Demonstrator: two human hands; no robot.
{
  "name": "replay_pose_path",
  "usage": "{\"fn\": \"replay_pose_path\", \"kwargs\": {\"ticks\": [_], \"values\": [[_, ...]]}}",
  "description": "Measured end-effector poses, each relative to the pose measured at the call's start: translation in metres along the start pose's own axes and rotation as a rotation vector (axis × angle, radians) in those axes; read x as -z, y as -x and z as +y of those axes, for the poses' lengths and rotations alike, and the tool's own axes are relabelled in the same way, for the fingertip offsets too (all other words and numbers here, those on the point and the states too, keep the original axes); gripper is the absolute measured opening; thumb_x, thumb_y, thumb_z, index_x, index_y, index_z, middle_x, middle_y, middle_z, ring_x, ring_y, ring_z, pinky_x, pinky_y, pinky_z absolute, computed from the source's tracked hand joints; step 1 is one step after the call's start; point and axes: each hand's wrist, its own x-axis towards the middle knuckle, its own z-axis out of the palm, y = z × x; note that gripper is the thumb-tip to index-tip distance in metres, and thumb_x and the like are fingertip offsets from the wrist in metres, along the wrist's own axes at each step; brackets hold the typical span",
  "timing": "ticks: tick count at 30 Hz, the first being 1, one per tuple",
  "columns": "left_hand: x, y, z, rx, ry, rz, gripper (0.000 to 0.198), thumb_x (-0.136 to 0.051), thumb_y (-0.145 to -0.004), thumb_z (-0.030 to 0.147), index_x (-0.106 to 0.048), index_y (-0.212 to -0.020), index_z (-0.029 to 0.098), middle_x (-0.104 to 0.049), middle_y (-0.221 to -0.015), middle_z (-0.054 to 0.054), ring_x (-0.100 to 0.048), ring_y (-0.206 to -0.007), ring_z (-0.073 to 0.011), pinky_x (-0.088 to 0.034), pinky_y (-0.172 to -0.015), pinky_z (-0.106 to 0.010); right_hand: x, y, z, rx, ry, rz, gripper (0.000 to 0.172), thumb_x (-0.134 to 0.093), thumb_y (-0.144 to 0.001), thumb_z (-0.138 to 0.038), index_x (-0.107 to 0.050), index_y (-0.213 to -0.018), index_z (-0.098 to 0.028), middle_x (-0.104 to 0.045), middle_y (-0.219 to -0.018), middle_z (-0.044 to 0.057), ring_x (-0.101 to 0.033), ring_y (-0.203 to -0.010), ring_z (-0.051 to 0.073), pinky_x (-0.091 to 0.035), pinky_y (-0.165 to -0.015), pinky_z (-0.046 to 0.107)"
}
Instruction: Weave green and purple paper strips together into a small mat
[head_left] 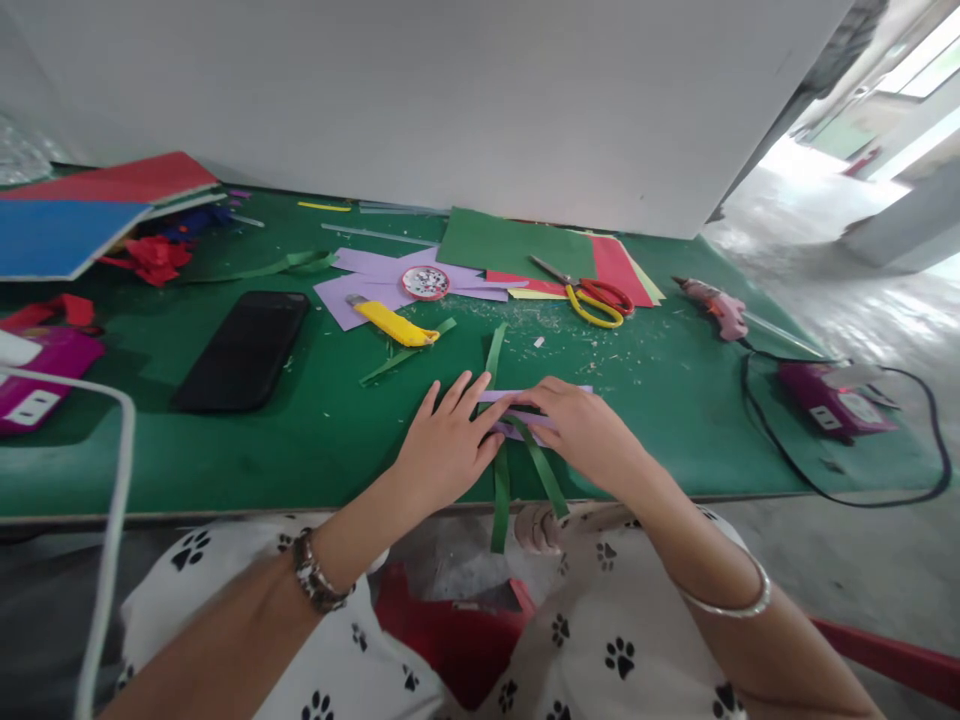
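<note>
My left hand (448,442) lies on the green table (300,440) with its fingers spread, the fingertips pressing the left end of a lilac paper strip (564,391). My right hand (583,428) rests curled over the middle of the same strip, fingers pinched on it. Long green paper strips (501,480) run under both hands and hang over the table's near edge.
A yellow utility knife (394,323), a round dish of small beads (425,283) on lilac paper, red and yellow scissors (596,298) on coloured sheets, a pink glue gun (712,305) with cable, a black phone (246,350), and coloured card stacks (82,215) at far left.
</note>
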Motion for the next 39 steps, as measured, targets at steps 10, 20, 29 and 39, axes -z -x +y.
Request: {"fn": "replay_pose_path", "kwargs": {"ticks": [10, 20, 29, 39], "values": [[-0.001, 0.000, 0.001, 0.020, -0.024, -0.001, 0.049, -0.028, -0.092, 0.036, -0.031, -0.137, 0.018, -0.033, -0.143, -0.003, -0.027, -0.132, -0.0231, -0.027, -0.106, -0.047, -0.002, -0.003, 0.002, -0.022, -0.077, -0.029, 0.027, -0.053, -0.079, -0.009, -0.058, -0.105, -0.015, -0.061, -0.099, 0.009, -0.061, -0.083, 0.017, -0.046, -0.070, 0.028], [0.001, 0.001, 0.000, 0.012, -0.021, 0.012, 0.047, -0.028, -0.092, 0.036, -0.034, -0.136, 0.020, -0.034, -0.142, -0.003, -0.029, -0.132, -0.0226, -0.029, -0.105, -0.047, -0.004, 0.001, 0.003, 0.035, -0.002, 0.026, 0.021, -0.054, -0.077, -0.009, -0.059, -0.096, -0.014, -0.062, -0.095, 0.008, -0.058, -0.090, 0.022, -0.045, -0.076, 0.033], [-0.002, 0.001, 0.000, 0.020, -0.023, 0.030, 0.049, -0.029, -0.091, 0.035, -0.033, -0.137, 0.017, -0.035, -0.142, -0.003, -0.029, -0.132, -0.0223, -0.028, -0.106, -0.046, -0.002, 0.006, 0.002, -0.023, -0.038, -0.064, 0.026, -0.050, -0.080, -0.010, -0.056, -0.105, -0.014, -0.060, -0.100, 0.009, -0.060, -0.084, 0.019, -0.045, -0.067, 0.029], [0.000, 0.001, 0.001, 0.020, -0.011, 0.034, 0.047, -0.029, -0.091, 0.034, -0.036, -0.135, 0.017, -0.035, -0.141, -0.004, -0.029, -0.132, -0.0233, -0.028, -0.106, -0.047, -0.013, 0.003, 0.006, 0.018, -0.018, 0.007, 0.020, -0.042, -0.080, -0.004, -0.057, -0.090, -0.013, -0.061, -0.089, 0.008, -0.057, -0.080, 0.019, -0.043, -0.067, 0.029]]}}
